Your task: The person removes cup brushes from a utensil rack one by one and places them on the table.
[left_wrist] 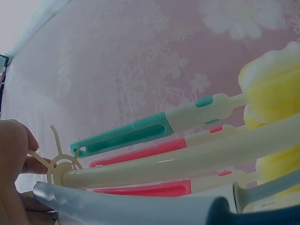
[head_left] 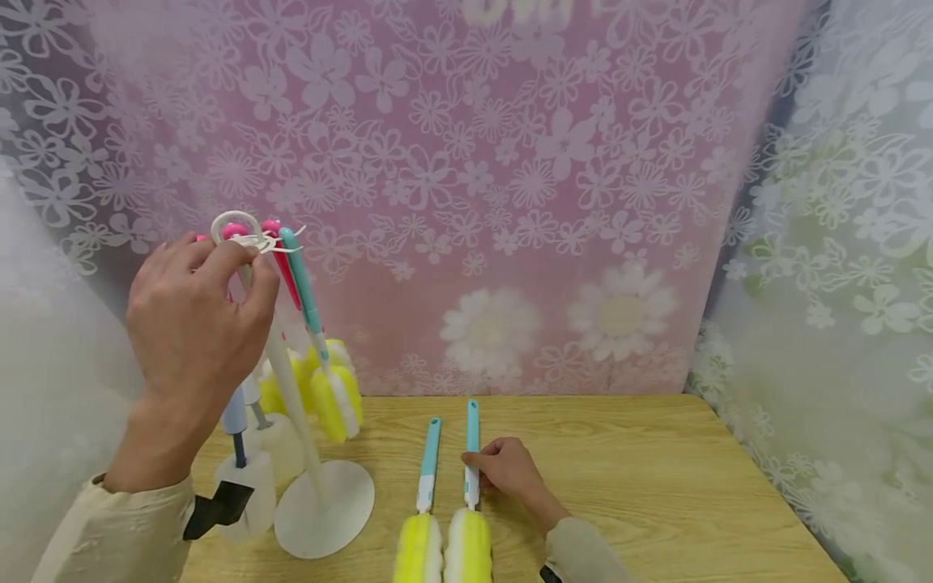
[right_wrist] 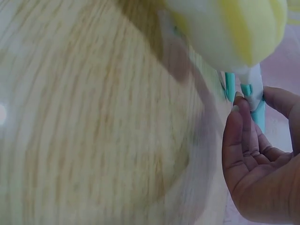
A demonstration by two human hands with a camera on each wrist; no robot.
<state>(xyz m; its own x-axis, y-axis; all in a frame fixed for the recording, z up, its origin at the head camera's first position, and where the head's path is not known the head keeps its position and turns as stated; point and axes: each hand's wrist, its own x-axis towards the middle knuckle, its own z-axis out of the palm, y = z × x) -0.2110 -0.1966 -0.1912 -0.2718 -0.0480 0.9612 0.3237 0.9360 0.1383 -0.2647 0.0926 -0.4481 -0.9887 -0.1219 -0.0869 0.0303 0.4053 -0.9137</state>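
Observation:
My left hand [head_left: 193, 324] holds the hooked top of a white stand [head_left: 291, 397], thumb and fingers at its hooks. From those hooks hang a teal-handled sponge brush [left_wrist: 124, 136] and pink-handled sponge brushes [left_wrist: 164, 190], their yellow-and-white heads pointing down. Lower right, my right hand [head_left: 513, 470] pinches the handle of a second teal-handled sponge brush [head_left: 472, 425] between thumb and fingers. Its yellow-and-white head [right_wrist: 225, 28] points toward me. Just left of it, another teal-handled brush [head_left: 430, 453] lies parallel on the table. My left hand hides part of the hooks.
The stand's round white base [head_left: 328, 522] rests on the wooden table [head_left: 627, 486]. Brushes with pale blue [head_left: 234, 413] and white handles hang at the stand's left, with white heads. A pink floral cloth [head_left: 510, 202] rises behind the table, and pale cloths flank both sides.

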